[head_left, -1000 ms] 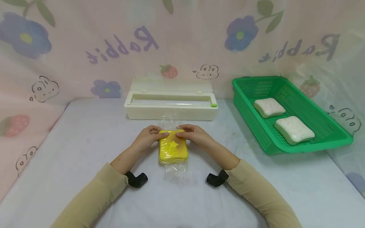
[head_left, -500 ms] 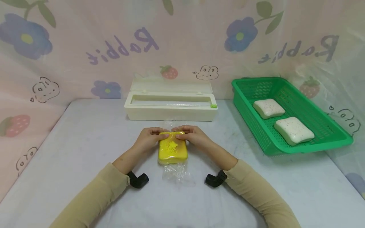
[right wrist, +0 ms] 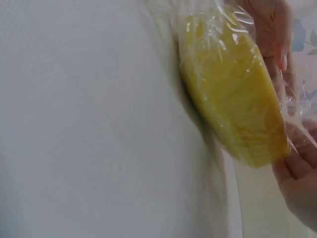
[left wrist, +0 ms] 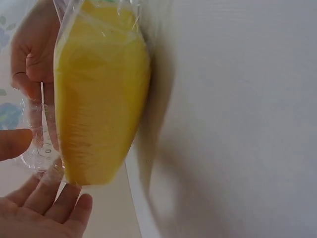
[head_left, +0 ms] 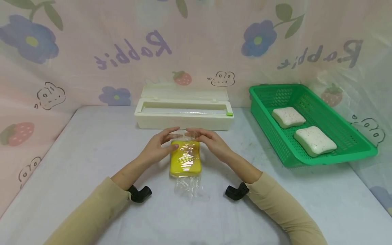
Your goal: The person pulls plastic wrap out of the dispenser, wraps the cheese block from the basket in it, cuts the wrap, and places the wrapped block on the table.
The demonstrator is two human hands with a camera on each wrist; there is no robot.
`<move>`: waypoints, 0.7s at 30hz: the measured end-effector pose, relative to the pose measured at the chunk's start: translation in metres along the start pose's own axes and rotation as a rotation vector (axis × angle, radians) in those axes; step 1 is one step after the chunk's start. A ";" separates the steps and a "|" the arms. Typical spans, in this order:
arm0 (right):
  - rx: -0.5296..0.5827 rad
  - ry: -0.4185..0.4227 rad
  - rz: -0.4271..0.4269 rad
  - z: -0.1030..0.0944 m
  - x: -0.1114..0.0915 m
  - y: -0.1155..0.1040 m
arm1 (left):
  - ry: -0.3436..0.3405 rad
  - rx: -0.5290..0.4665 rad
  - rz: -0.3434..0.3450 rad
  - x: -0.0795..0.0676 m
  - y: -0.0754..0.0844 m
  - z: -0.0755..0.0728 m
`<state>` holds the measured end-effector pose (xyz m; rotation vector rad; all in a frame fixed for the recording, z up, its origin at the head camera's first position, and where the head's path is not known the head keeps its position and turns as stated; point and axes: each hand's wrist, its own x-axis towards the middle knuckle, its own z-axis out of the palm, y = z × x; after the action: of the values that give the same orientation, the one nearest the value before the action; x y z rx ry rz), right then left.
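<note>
While my left hand and right hand, fingers loosely extended, flank the far end of the block before the box, film there may spring up or bunch; likely cause: slack, too little thumb pressure.

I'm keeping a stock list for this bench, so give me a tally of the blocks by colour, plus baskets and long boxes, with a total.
Yellow block: 1
White speckled blocks: 2
Green basket: 1
White long box: 1
Total: 5
</note>
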<state>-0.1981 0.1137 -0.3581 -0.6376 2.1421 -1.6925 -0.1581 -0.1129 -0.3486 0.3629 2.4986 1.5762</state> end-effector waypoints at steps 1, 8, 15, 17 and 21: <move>-0.016 -0.006 -0.013 -0.001 -0.002 -0.001 | -0.003 0.028 0.018 -0.003 0.001 0.000; -0.141 -0.145 -0.107 -0.005 -0.016 0.000 | -0.031 0.238 0.208 -0.021 0.000 0.000; -0.537 -0.366 -0.318 -0.012 -0.030 0.006 | -0.200 0.406 0.313 -0.031 -0.003 0.001; -0.627 -0.418 -0.328 -0.012 -0.031 0.007 | -0.255 0.478 0.298 -0.031 -0.003 0.000; -0.708 -0.445 -0.331 -0.012 -0.032 0.006 | -0.279 0.600 0.322 -0.032 -0.003 0.000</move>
<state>-0.1781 0.1425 -0.3616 -1.4663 2.3377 -0.7422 -0.1282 -0.1233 -0.3509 1.0257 2.7192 0.7324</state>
